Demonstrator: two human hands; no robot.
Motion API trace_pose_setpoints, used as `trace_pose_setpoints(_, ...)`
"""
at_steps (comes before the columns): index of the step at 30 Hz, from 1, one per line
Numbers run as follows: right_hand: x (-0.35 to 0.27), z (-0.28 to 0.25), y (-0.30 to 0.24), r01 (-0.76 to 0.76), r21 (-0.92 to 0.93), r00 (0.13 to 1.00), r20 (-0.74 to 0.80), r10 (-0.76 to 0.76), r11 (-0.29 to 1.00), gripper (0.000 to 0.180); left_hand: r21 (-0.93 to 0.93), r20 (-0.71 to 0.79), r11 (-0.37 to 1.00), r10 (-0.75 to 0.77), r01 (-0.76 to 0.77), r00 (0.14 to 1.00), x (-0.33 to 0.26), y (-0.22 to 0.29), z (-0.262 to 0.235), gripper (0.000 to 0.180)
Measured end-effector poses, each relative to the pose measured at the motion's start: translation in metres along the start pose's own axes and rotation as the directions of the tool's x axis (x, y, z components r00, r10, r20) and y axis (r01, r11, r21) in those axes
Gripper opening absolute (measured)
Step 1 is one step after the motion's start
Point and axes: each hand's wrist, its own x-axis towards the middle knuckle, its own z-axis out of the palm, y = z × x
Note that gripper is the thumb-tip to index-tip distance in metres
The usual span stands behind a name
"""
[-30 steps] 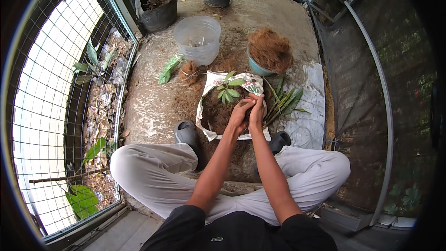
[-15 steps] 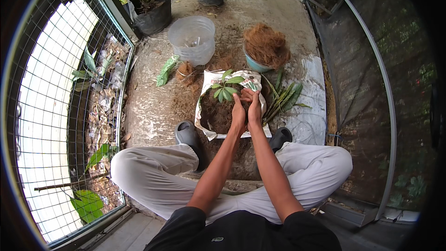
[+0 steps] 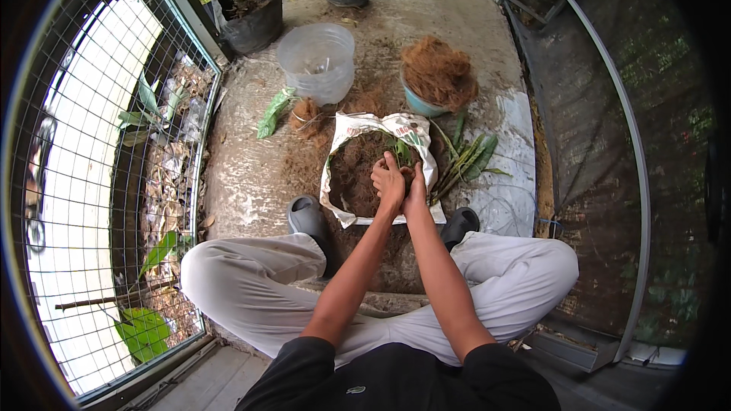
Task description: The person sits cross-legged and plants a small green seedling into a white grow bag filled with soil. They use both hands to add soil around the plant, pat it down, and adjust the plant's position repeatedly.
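On my feed both hands are inside the white printed sack point(image 3: 352, 128), its mouth spread wide around dark brown loose soil point(image 3: 354, 175). The small green leafy seedling point(image 3: 401, 154) is in the sack's right half, up at the fingertips. Key relation: it lies straight ahead of the hands, leaves on the far side, pointing away from me toward the far rim; stem hidden, so I can't read its true tilt. Left hand point(image 3: 390, 184) sits on its near-left side, thumb up against the leaves, fingers part-curled over the soil. Right hand point(image 3: 415, 189) is on the near-right, edge-on, loosely cupped. Neither is clearly nearer, though the left thumb overlaps the foliage most. Brown clump point(image 3: 408, 174) shows in the narrow gap between the palms; can't tell from here whether either hand has a firm grip on it. Just outside the sack's right rim: cut long green leaves point(image 3: 476, 160). Beyond the far rim: round blue-green pot point(image 3: 421, 105) heaped with reddish-brown fibre point(image 3: 438, 72), on the concrete floor point(image 3: 236, 152)
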Motion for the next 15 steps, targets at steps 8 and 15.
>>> trace_pose_setpoints(8, 0.013, -0.019, -0.019, -0.189, 0.148, 0.957, 0.249, 0.149, 0.971, 0.042, 0.301, 0.48, 0.218, 0.807, -0.929, 0.345, -0.004, 0.005, -0.03, 0.033)
trace_pose_setpoints(15, 0.018, -0.034, 0.01, -0.207, 0.079, 0.903, 0.399, 0.159, 0.975, 0.038, 0.342, 0.589, -0.009, 0.781, -0.94, 0.207, 0.007, -0.012, -0.042, 0.028)
